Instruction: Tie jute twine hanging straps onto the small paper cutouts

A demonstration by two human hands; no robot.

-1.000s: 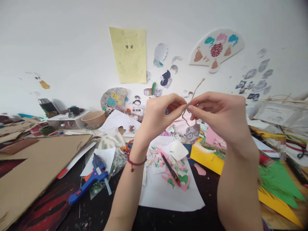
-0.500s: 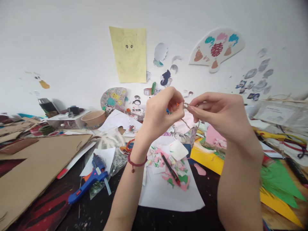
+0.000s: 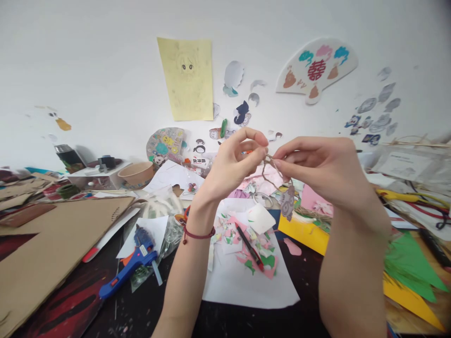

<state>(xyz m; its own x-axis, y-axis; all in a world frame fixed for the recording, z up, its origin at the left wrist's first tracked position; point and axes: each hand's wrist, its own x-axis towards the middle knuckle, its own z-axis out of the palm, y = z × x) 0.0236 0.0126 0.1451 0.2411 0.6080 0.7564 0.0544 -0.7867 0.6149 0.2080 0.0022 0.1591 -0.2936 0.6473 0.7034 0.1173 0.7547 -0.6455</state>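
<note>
A thin brown twine (image 3: 269,180) is stretched between my two raised hands, its loop hanging below them. My left hand (image 3: 239,162) pinches one part of it between thumb and fingertips; a dark red cord bracelet is on that wrist. Close by on the right, my right hand (image 3: 310,164) pinches the twine with thumb and forefinger. From the twine hangs a small grey-brown patterned cutout (image 3: 288,203), just below my right fingertips. Beneath the hands a white sheet (image 3: 250,293) holds pink, green and white paper scraps and a dark pen (image 3: 248,246).
At left are a blue glue gun (image 3: 130,272), large cardboard (image 3: 66,234) and a paper bowl (image 3: 136,174). Yellow paper (image 3: 303,233), green paper (image 3: 410,263) and yellow-handled scissors (image 3: 398,195) lie at right. Drawings and a paper fan (image 3: 317,70) are on the wall.
My fingertips have drawn slightly apart, and the twine loop shows more below them. The hanging cutout has come into fuller view, a little lower and to the right.
</note>
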